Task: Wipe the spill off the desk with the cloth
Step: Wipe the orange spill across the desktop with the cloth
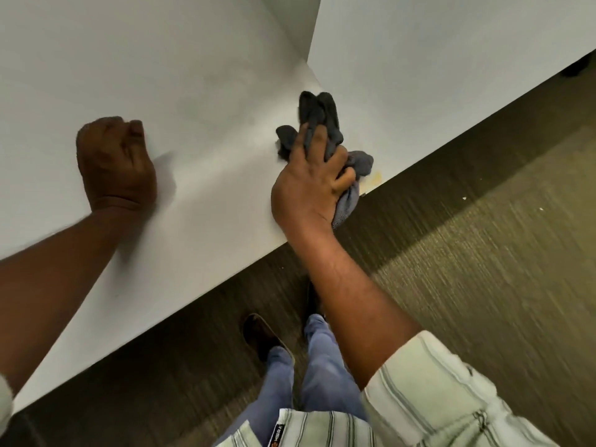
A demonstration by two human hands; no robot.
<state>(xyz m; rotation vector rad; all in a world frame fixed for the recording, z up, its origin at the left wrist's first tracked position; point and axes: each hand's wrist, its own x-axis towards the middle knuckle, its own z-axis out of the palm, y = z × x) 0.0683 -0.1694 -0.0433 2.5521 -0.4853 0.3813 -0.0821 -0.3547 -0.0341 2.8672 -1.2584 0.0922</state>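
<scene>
Head view: the right hand [311,179] is clenched around a bunched grey cloth [317,124], fingers dug into its folds and the wad pressed onto the white desk [200,101] close to the front edge. The spill [374,179], a faint yellowish smear, lies just beyond the cloth on the right, touching its lower fold and hugging the desk's edge near the corner. So the stroke still needed seems to run rightward along that edge (a short one, by the look of it), and the right hand is much the nearer.

The left hand [116,162] is balled into a fist holding nothing, resting on the desk well apart to the left, apparently as a brace. An upright white partition [451,43] rises behind the spill. Below the edge is carpet [483,253], so a careless push could sweep residue off the desk.
</scene>
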